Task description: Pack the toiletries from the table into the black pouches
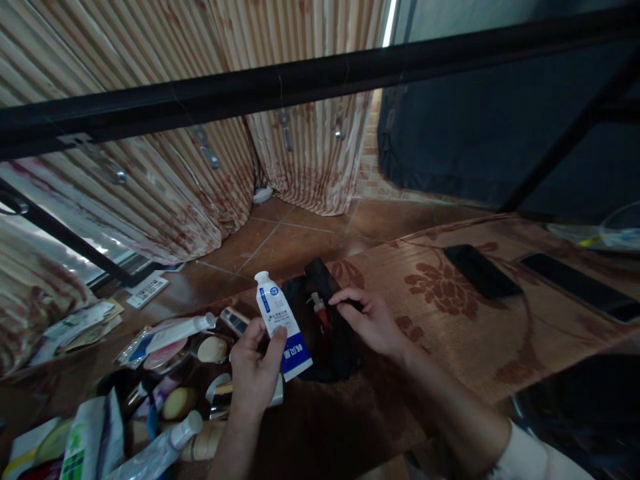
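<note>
My left hand [255, 367] grips a white and blue squeeze tube [280, 317], its white cap pointing away from me and its blue end near. Just right of it lies a black pouch [345, 350] on the patterned cloth, its mouth spread apart. Inside the pouch sits a small pump bottle [321, 313] with reddish contents and a pale nozzle. The thumb and forefinger of my right hand [373, 320] are pinched on the pouch's right upper edge. Below my left wrist, part of the pile of toiletries is hidden.
Several tubes, bottles and jars, among them a clear bottle [160, 447], crowd the left side. A dark phone [483, 270] and another flat dark device [583, 285] lie on the cloth [430, 293] at right. A black metal bar [300, 83] crosses in front of striped curtains [310, 40].
</note>
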### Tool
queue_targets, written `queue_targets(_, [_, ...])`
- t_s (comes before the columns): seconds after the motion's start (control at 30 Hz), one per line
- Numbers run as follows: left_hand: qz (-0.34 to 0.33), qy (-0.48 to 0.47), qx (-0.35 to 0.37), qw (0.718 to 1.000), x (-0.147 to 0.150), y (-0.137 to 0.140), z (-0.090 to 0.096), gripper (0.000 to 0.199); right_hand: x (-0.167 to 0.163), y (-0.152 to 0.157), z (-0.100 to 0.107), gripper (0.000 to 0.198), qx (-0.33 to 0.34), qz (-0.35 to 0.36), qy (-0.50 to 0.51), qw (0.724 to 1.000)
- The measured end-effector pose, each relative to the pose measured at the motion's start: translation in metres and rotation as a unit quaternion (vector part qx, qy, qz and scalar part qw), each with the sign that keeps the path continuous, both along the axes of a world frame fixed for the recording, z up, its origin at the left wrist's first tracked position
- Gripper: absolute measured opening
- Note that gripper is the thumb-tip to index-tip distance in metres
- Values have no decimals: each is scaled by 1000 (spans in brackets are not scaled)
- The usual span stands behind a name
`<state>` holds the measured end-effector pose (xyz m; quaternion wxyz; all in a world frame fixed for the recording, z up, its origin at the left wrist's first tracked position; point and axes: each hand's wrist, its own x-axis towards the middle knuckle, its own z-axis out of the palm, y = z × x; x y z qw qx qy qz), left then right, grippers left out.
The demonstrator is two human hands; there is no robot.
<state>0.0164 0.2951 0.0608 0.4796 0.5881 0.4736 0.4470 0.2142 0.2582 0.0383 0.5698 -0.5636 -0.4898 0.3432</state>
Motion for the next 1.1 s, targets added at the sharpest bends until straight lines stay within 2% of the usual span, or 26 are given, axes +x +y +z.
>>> queue_targets(0.13, [3,18,27,999,2,-3,0,17,0,-1,4,20,9,-2,-11,1000])
queue_targets(0.33, [-43,72,62,995,5,-6,-1,15,-1,-1,5,20,9,1,-11,1000])
queue_targets(0.5, [-54,103,105,988,4,-6,-6,13,-1,-1,3,20,1,2,-20,1000])
queue_targets(0.8, [-145,182,207,950,-2,-4,-8,21,0,1,-2,19,2,5,-28,1000])
queue_targets(1.1, [-170,173,213,946,-3,-2,-12,8,-1,1,-2,19,11,4,-19,1000])
